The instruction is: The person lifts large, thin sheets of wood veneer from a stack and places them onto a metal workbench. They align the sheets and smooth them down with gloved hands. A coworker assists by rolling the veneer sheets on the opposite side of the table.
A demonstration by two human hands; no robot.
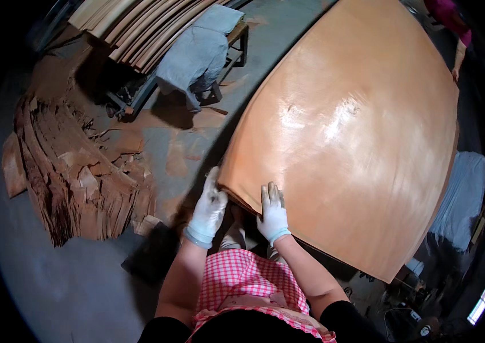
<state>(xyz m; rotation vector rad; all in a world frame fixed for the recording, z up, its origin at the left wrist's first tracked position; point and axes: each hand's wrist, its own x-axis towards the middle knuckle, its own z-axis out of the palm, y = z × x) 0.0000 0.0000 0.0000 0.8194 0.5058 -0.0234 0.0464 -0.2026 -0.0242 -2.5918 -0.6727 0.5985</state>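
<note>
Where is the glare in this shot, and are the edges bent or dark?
Head view: bright glare streaks the middle of the veneer sheet; its straight edges bow from fisheye distortion; the rim fades to black; the gloved left hand and right hand are sharp, casting shadow below.

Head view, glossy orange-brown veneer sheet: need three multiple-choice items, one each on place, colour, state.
1. Where is the left hand?
A. at the near corner of the glossy orange-brown veneer sheet
B. on the grey cloth
C. on the scrap pile

2. What colour are the gloves?
A. black
B. white
C. yellow

3. How does the right hand lie?
A. clenched in the air
B. flat on the sheet
C. holding a tool

Answers: 1 A, its fingers curl at the sheet's corner edge. 2 B, both gloves are white. 3 B, its fingers are spread on the sheet's top near the edge.
</note>
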